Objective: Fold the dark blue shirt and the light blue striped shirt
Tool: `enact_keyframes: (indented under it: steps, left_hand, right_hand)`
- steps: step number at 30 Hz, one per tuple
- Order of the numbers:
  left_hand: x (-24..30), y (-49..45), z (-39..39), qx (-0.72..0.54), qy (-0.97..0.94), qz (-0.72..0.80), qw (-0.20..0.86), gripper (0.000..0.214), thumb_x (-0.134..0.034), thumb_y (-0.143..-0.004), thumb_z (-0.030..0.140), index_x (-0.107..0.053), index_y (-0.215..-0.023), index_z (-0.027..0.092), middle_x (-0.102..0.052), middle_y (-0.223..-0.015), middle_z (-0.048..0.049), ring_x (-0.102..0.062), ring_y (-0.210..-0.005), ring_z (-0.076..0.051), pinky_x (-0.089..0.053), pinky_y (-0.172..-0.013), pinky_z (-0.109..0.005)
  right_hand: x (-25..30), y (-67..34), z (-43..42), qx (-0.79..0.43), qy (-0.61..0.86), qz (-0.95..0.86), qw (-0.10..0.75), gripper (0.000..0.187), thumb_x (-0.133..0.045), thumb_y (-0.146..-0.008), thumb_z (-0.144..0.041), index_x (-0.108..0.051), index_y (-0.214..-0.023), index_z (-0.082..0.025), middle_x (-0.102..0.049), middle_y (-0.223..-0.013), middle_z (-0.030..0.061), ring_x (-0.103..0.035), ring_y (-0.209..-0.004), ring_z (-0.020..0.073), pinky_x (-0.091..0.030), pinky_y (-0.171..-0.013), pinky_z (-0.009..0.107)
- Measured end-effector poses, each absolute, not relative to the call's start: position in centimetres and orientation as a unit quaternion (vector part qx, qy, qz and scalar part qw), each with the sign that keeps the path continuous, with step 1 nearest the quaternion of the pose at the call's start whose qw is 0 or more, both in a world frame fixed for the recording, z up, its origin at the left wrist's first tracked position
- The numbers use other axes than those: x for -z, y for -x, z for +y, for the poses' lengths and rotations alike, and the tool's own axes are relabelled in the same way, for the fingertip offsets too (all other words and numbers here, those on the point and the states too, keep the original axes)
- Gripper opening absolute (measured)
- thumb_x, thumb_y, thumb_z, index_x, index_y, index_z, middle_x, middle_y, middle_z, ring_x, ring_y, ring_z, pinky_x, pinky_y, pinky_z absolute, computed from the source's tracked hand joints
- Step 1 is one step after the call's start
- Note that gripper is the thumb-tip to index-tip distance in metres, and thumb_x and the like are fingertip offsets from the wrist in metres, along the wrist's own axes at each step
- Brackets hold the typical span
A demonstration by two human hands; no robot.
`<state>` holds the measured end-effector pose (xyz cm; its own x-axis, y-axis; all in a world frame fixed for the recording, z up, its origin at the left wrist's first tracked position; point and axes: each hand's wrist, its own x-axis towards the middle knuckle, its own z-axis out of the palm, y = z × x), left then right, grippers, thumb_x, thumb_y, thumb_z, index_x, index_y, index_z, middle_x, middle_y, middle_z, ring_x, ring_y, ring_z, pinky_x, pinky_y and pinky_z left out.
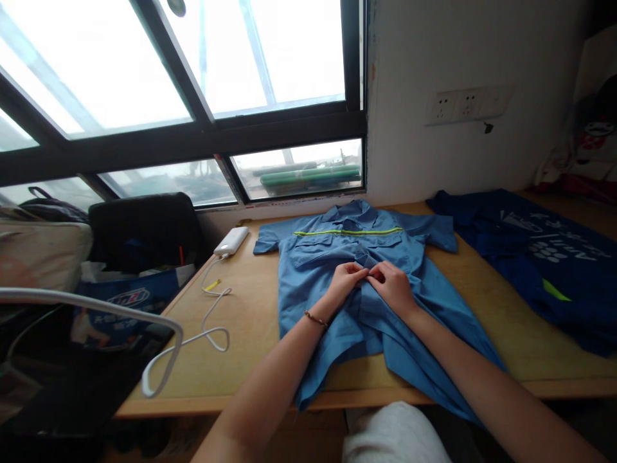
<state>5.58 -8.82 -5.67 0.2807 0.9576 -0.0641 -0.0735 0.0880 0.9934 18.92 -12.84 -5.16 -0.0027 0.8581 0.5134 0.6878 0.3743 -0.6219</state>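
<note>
A light blue short-sleeved work shirt [318,257] with a yellow-green chest stripe lies face up on the wooden table [245,321], collar toward the window. My left hand [344,281] and my right hand [393,283] meet at the shirt's front opening, around mid-chest. Both hands pinch the fabric edges there, fingertips almost touching each other. A thin bracelet sits on my left wrist. The shirt's lower hem hangs over the table's near edge.
A dark blue garment [544,257] with white print lies on the table's right side. A white power bank [231,240] with a looping white cable [212,321] sits at the left. Bags [144,231] are piled left of the table. A white hanger [96,308] juts in.
</note>
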Motion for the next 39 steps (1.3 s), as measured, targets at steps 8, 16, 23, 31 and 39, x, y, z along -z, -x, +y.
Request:
enact_keyframes:
  steps: [8, 16, 23, 31, 39]
  left_hand:
    - [5.4, -6.0, -9.3, -0.461, -0.427, 0.396, 0.669, 0.033, -0.074, -0.053, 0.033, -0.049, -0.063, 0.014, -0.041, -0.045, 0.0067, -0.036, -0.038, -0.003, -0.027, -0.039, -0.016]
    - [5.2, -6.3, -9.5, -0.462, -0.346, 0.368, 0.729, 0.033, -0.076, -0.051, 0.027, -0.049, -0.065, 0.013, -0.044, -0.046, 0.0057, -0.042, -0.039, -0.004, -0.033, -0.040, -0.016]
    - [5.3, -6.4, -9.7, -0.458, -0.324, 0.381, 0.735, 0.031, -0.075, -0.053, 0.023, -0.052, -0.071, 0.013, -0.051, -0.055, 0.0021, -0.051, -0.046, -0.007, -0.040, -0.047, -0.019]
    - [6.0, -6.8, -9.4, -0.479, -0.320, 0.365, 0.732, 0.032, -0.073, -0.051, 0.020, -0.052, -0.074, 0.014, -0.048, -0.055, 0.0036, -0.050, -0.048, -0.007, -0.040, -0.048, -0.019]
    - [6.1, -6.7, -9.4, -0.483, -0.320, 0.367, 0.728, 0.041, -0.072, -0.048, 0.012, -0.050, -0.082, 0.015, -0.054, -0.063, 0.0015, -0.054, -0.054, -0.009, -0.042, -0.053, -0.021]
  right_hand:
    - [5.9, -19.7, -11.4, -0.328, 0.504, -0.584, 0.544, 0.029, -0.068, -0.060, -0.036, -0.064, -0.080, -0.016, -0.063, -0.078, 0.0038, -0.057, -0.073, 0.0166, -0.044, -0.069, 0.028]
    - [5.9, -20.0, -11.1, -0.602, 0.426, -0.400, 0.543, 0.040, -0.076, -0.050, -0.029, -0.067, -0.087, -0.017, -0.067, -0.077, 0.0033, -0.062, -0.068, 0.0173, -0.049, -0.065, 0.028]
    - [5.6, -20.1, -11.2, -0.646, 0.415, -0.356, 0.533, 0.035, -0.074, -0.055, -0.028, -0.067, -0.087, -0.018, -0.069, -0.076, 0.0045, -0.064, -0.066, 0.0177, -0.051, -0.064, 0.029]
    - [5.8, -19.9, -11.2, -0.652, 0.396, -0.355, 0.541, 0.033, -0.074, -0.054, -0.027, -0.068, -0.085, -0.017, -0.069, -0.074, 0.0042, -0.064, -0.067, 0.0174, -0.051, -0.068, 0.028]
    - [6.0, -20.2, -10.9, -0.620, 0.423, -0.373, 0.545, 0.037, -0.074, -0.054, -0.032, -0.068, -0.086, -0.017, -0.069, -0.074, 0.0048, -0.064, -0.067, 0.0186, -0.051, -0.065, 0.029]
